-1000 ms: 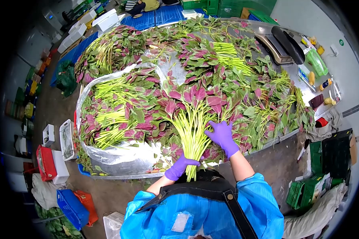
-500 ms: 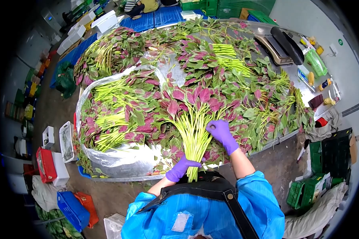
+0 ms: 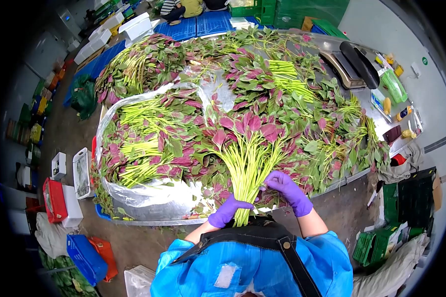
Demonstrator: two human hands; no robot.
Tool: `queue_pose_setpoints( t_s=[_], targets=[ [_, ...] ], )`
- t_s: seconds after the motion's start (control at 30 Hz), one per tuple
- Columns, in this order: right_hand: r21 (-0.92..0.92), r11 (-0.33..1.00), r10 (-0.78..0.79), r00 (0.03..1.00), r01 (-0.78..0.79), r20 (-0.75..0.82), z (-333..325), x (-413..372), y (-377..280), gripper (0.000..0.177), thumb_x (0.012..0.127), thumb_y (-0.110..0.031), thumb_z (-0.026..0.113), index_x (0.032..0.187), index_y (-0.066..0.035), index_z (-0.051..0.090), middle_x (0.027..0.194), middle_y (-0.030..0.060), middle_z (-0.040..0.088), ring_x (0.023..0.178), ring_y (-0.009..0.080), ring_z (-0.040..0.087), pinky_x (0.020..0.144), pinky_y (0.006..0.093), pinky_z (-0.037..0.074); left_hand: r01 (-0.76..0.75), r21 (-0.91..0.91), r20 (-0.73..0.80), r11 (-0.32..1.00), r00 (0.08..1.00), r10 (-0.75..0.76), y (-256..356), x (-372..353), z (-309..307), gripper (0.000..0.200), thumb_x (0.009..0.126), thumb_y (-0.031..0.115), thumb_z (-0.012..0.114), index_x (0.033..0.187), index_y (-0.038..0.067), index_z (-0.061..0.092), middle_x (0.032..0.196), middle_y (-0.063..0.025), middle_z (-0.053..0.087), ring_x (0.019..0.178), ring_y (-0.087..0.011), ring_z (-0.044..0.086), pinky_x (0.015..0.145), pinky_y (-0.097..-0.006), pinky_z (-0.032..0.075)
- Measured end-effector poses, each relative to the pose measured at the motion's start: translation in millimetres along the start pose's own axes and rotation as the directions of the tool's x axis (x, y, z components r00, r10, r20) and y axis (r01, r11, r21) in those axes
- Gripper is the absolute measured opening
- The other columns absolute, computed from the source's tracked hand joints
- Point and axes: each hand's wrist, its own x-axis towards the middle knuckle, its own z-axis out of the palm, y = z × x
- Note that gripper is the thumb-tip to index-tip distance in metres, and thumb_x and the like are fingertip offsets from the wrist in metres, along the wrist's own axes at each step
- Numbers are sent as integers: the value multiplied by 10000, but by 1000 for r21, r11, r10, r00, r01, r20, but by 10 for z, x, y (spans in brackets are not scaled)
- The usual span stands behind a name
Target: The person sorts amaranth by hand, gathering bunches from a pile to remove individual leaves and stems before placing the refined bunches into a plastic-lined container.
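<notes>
Table (image 3: 151, 217): metal, pretty much buried in leafy greens (image 3: 327, 148)
Plastic sheet (image 3: 139, 197): left side of the table, wrapped around a big heap
Bunch (image 3: 245, 171): at the table's near edge, leaves pointing away, stem ends toward the person
Scale (image 3: 346, 74): far right corner area
Right hand (image 3: 290, 193): fingers bent in beside the stems, can't tell if they're pinching one
Left hand (image 3: 227, 211): fingers wrapped snugly round the lower stems

metal table (image 3: 143, 215) | leafy stems (image 3: 327, 133) | clear plastic sheet (image 3: 139, 197) | scale (image 3: 340, 69)
</notes>
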Motion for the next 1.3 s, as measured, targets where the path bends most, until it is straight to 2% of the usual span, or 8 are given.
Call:
queue_pose_setpoints(
  t_s=[0.23,0.37,0.43,0.67,0.87,1.1,1.17,1.3],
  targets=[
    [2,983,155,827,-185,540,550,-113,-8,139,868,-170,557,872,-31,550,784,52,591,745,132,583,688,250,466,-41,12,-50,999,998,42,-96,59,-65,528,674,-3,625,1183,8,485,1091,-91,573,948,-177,569,796,-261,456],
    [-398,906,254,936,-143,244,-1,-134,-77,184,804,-195,628,883,-35,583,770,60,606,731,181,600,727,292,468,-9,-18,-16,1000,1000,9,-118,52,-123,493,679,0,646,1148,5,494,959,-96,612,784,-174,600,713,-274,484],
    [-991,-97,90,990,-97,-106,-119,-76,-181,290,726,-223,671,946,-50,592,807,96,614,747,256,606,754,348,471,-17,16,-43,1000,999,18,-102,37,-109,501,680,-10,643,1155,1,488,982,-104,611,804,-173,597,713,-278,485],
    [-995,57,-598,801,84,33,-62,382,191,313,676,-209,689,949,-75,616,804,96,606,719,290,593,675,373,475,-4,15,-59,1000,998,4,-104,46,-64,508,685,-19,630,1169,3,479,983,-111,613,819,-180,594,718,-280,483],
    [-270,950,165,986,-156,11,-195,120,-150,213,811,-188,630,911,0,613,862,22,617,779,123,582,658,262,463,67,-65,-72,996,995,-72,76,-82,-65,533,680,21,611,1188,-12,453,985,-104,590,802,-175,572,742,-281,460],
    [61,985,108,860,-159,499,133,202,155,720,802,-317,630,1346,-2,279,1126,156,550,987,217,570,860,311,460,-70,-63,80,996,994,75,496,-207,316,556,635,60,599,1168,-29,466,861,-77,566,729,-190,548,722,-308,439],
    [639,529,-436,467,-558,769,10,586,868,643,817,-280,595,1321,10,321,1236,186,475,1135,247,487,946,312,396,29,1,88,1000,996,-29,441,-216,425,527,651,89,616,1146,-24,480,857,-78,575,755,-200,562,739,-317,444],
    [372,905,30,904,-206,427,558,350,-1,701,751,-322,626,1295,23,349,1184,176,511,1099,271,504,954,353,381,105,76,116,992,987,-114,595,-281,433,425,668,116,613,1063,-18,530,875,-99,582,834,-224,571,803,-335,453]
  ],
)
